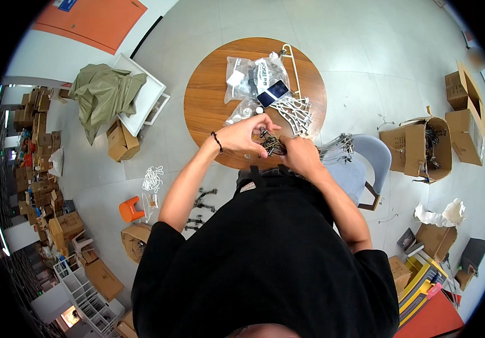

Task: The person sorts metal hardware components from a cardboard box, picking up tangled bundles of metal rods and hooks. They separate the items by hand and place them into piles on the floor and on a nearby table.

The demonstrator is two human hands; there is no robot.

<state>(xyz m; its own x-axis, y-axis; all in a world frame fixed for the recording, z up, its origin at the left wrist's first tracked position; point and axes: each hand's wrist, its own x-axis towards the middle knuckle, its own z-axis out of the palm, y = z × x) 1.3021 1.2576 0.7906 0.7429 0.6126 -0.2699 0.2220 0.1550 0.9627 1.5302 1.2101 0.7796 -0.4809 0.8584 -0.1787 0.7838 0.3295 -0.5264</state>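
Over the near edge of the round table, a bundle of thin dark wire-like pieces (273, 146) lies between my two hands. My left hand (242, 136), with a dark bracelet at its wrist, curves thumb and fingers around the bundle's left side. From the right, my right hand (301, 155) is closed on the same bundle, its fingertips partly hidden. A fan of white hook-like pieces (293, 115) lies just beyond the hands. To the right, a bunch of silvery wire pieces (338, 149) rests by the chair seat.
The wooden table (203, 96) also bears clear plastic bags (239, 79), a phone (273, 93) and a white frame (293, 67). A blue-grey chair (375, 160) stands at the right, near an opened cardboard box (406, 149). An orange stool (131, 209) is on the left floor.
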